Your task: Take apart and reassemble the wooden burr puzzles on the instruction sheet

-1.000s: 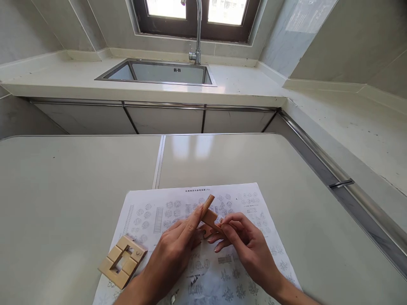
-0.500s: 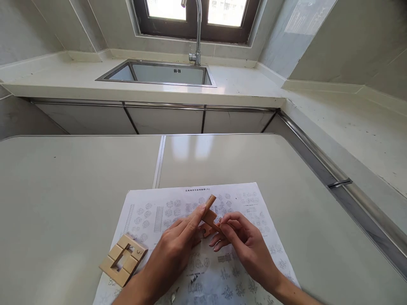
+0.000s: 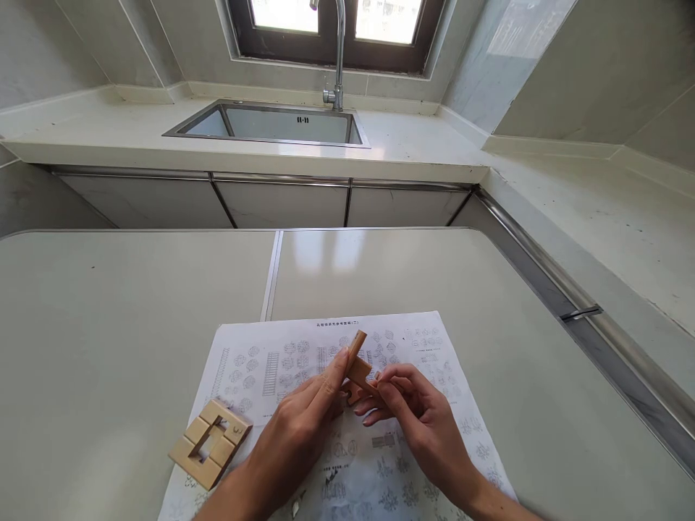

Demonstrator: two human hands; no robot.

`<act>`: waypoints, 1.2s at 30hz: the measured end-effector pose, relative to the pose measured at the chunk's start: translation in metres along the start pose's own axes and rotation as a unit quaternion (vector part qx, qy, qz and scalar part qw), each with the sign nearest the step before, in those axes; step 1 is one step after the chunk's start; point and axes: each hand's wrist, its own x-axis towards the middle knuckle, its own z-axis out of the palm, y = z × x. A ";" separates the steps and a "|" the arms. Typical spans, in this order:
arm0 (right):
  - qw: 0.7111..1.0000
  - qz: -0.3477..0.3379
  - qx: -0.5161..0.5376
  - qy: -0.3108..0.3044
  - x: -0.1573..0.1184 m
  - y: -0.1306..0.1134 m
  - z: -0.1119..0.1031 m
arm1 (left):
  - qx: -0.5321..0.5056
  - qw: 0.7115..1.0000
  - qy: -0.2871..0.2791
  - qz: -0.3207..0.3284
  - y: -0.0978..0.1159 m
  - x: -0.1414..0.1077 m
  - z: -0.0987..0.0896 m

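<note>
Several small wooden pieces [image 3: 359, 371] are held between the two hands, over a printed sheet. My left hand [image 3: 305, 420] is closed around their left side, its thumb and index finger near an upright slanted stick. From the right, my right hand [image 3: 415, 412] pinches the lower right end of the pieces with thumb and index finger, the other fingers curled below. How the pieces fit together is partly hidden by the fingers. A flat wooden frame [image 3: 211, 443] with a central opening lies at the sheet's left edge.
The printed paper sheet [image 3: 233, 340] with line diagrams lies on the pale table [image 3: 135, 304]. Beyond the table is a counter [image 3: 413, 137] with a steel sink [image 3: 282, 124] and a faucet [image 3: 339, 58] under a window. Another counter runs along the right.
The held wooden pieces and the fingers have shifted very slightly, the stick's tip a little to the left. Both hands keep their hold.
</note>
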 end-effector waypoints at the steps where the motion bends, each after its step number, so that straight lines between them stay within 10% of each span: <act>1: 1.000 -0.001 0.000 0.000 0.000 0.000 0.000 | -0.003 1.000 0.001 -0.003 0.001 0.000 0.000; 36: 1.000 0.001 -0.012 -0.017 0.001 -0.004 0.001 | -0.015 0.999 -0.048 0.007 0.008 0.009 -0.005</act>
